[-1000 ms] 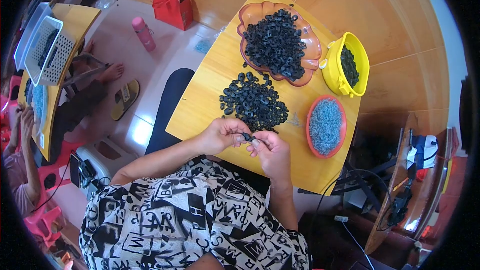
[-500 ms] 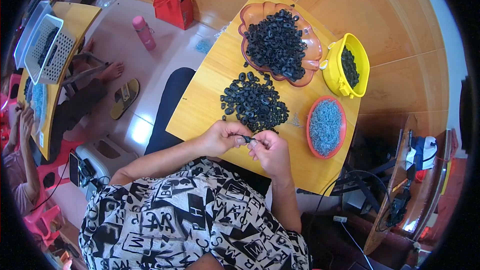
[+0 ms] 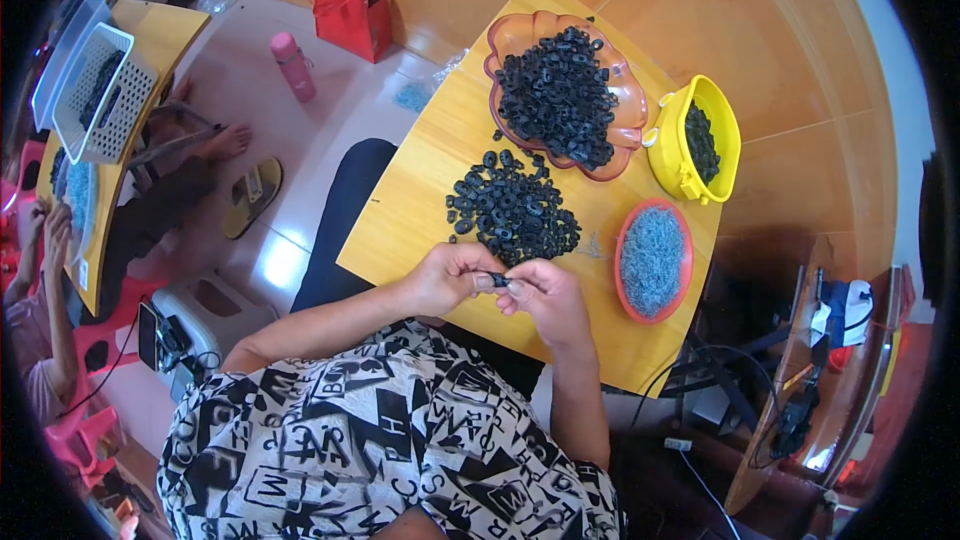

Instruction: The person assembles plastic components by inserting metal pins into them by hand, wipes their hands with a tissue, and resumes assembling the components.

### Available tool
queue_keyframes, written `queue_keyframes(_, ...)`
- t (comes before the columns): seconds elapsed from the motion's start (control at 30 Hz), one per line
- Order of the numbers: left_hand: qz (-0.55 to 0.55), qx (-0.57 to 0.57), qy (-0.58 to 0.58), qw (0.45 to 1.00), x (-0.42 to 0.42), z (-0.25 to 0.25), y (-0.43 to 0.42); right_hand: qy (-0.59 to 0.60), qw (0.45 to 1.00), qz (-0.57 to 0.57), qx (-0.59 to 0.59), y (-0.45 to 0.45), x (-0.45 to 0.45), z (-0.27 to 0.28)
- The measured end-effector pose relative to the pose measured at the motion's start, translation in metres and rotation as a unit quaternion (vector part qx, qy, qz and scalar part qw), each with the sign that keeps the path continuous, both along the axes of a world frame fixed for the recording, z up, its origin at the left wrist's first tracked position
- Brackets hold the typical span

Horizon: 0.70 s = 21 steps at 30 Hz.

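My left hand [image 3: 447,278] is closed on a small black part [image 3: 497,280] at the table's near edge. From the other side my right hand [image 3: 548,301] pinches at the same part, its thumb and finger together. Whether the right fingers also hold something tiny is hidden. Just beyond my hands lies a loose pile of small black parts [image 3: 510,208] on the wooden table [image 3: 410,180]. Further back, a brown scalloped tray [image 3: 628,100] bears a heap of similar pieces. On the right, a red oval bowl [image 3: 688,283] is full of fine bluish-grey pieces.
A yellow bucket [image 3: 729,165] with black pieces stands at the table's right back. On the floor are a pink bottle [image 3: 294,68], a red bag [image 3: 352,18] and a slipper [image 3: 252,198]. Another person's hands [image 3: 52,238] are at a second table on the left.
My two hands have come slightly closer together around the black part. The table and its contents appear a little lower in view.
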State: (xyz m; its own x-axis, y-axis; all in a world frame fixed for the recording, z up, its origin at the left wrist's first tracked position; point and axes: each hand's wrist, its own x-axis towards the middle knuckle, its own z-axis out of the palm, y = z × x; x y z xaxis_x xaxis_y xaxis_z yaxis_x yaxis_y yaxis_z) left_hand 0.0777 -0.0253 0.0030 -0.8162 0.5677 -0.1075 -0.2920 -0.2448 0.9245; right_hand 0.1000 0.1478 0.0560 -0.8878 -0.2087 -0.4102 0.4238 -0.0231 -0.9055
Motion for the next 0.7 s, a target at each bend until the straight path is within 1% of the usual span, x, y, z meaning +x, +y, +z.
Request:
queue_keyframes(0.1, -0.02, -0.04, -0.019, 0.999, -0.001, 0.006, -0.003, -0.03, 0.996, 0.038, -0.08, 0.007, -0.003, -0.015)
queue_keyframes(0.2, -0.023, -0.053, 0.014, 0.998, 0.0, 0.001, -0.004, -0.047, 0.992, 0.049, -0.107, 0.008, -0.005, -0.021)
queue_keyframes(0.3, 0.0, -0.05, 0.081, 0.995, 0.003, -0.007, 0.001, -0.033, 0.994, 0.064, -0.08, 0.008, -0.005, -0.027)
queue_keyframes(0.4, 0.003, -0.049, 0.078, 0.996, 0.002, 0.002, 0.002, -0.029, 0.996, 0.054, -0.062, 0.007, -0.005, -0.025)
queue_keyframes(0.5, -0.01, -0.079, 0.053, 0.995, 0.0, 0.007, 0.002, -0.013, 1.0, 0.024, -0.008, 0.003, -0.007, -0.009)
queue_keyframes(0.6, -0.012, 0.018, -0.005, 1.0, 0.001, 0.004, 0.003, 0.033, 0.993, 0.027, 0.111, -0.002, -0.003, -0.002)
queue_keyframes(0.63, 0.002, 0.077, 0.016, 0.997, 0.001, 0.002, 0.006, 0.047, 0.992, 0.034, 0.11, 0.0, -0.004, 0.0)
queue_keyframes(0.7, 0.039, 0.027, 0.062, 0.997, 0.005, 0.01, 0.005, 0.065, 0.988, -0.042, 0.135, 0.015, -0.013, 0.008)
